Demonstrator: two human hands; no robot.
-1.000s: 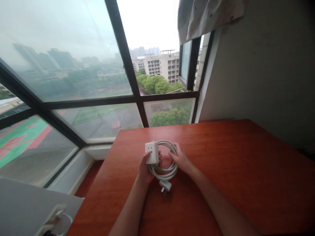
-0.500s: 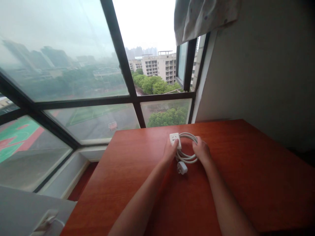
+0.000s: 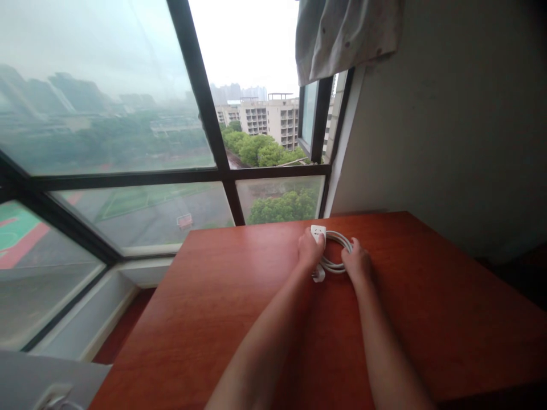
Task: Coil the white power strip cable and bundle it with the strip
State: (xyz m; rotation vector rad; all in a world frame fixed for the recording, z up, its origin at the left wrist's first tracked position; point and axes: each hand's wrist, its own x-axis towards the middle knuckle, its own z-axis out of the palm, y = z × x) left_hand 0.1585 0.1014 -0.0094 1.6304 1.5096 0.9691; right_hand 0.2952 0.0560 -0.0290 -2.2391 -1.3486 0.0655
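Note:
A white power strip [image 3: 317,231] with socket holes on its face is gripped by my left hand [image 3: 310,248], the thumb lying over its front. Its pale cable is wound into a coil [image 3: 337,267] between my hands. My right hand [image 3: 357,261] is closed round the right side of that coil. Just below my left hand, the white plug [image 3: 318,274] hangs by the coil, partly covered by the hand. Whether the coil rests on the table or is slightly raised, I cannot tell.
The reddish-brown wooden table [image 3: 205,296] lies under my hands, its far edge close to the window frame [image 3: 171,179]. A pale curtain [image 3: 342,40] hangs at the upper right, beside a grey wall [image 3: 440,125]. A white fixture [image 3: 55,396] is at the lower left.
Both hands have moved away from me and a little to the right, carrying the power strip and coil toward the table's far edge. The plug is now nearer my left hand.

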